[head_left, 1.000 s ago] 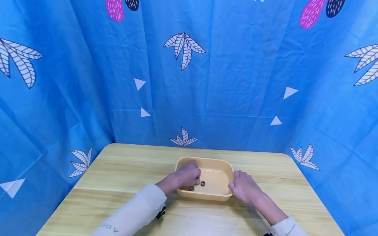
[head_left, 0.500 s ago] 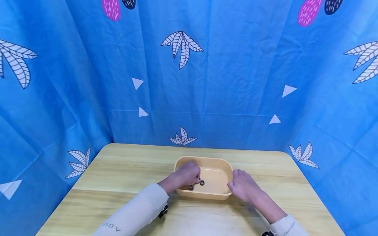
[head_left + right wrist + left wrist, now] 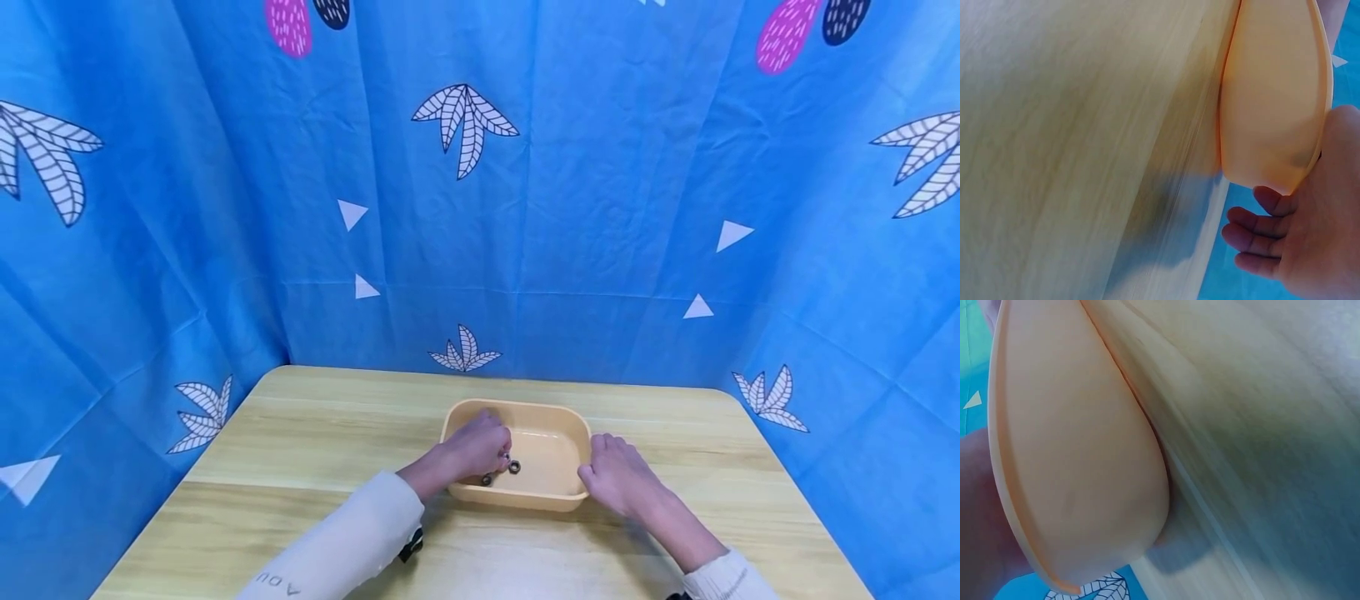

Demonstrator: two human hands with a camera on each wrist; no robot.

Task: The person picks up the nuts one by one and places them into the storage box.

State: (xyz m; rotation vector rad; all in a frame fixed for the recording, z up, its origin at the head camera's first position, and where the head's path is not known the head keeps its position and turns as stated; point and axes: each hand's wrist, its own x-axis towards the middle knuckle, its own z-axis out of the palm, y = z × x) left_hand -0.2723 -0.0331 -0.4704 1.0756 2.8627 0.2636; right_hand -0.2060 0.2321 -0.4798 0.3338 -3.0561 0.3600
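Note:
A peach-coloured plastic tray [image 3: 555,498] with rounded corners sits on the table. My left hand [image 3: 476,446] reaches over its left side, fingers curled low inside, pinching a small metal nut [image 3: 505,457] at the fingertips. Two more nuts lie on the tray floor: one nut [image 3: 514,467] just right of those fingers, the other nut [image 3: 487,480] below them. At the tray's right end my right hand [image 3: 618,475] grips the rim; the right wrist view shows the fingers [image 3: 1254,240] curled along the outside. In the left wrist view the tray wall [image 3: 1085,437] hides the left fingers.
The pale wooden table [image 3: 337,433] extends on every side of the tray. Blue patterned curtain [image 3: 600,208] stands behind it and at both sides.
The left hand shifts slightly at the same spot inside the tray, and the nut at its fingertips shows more clearly. The right hand keeps its grip, with the tray in place.

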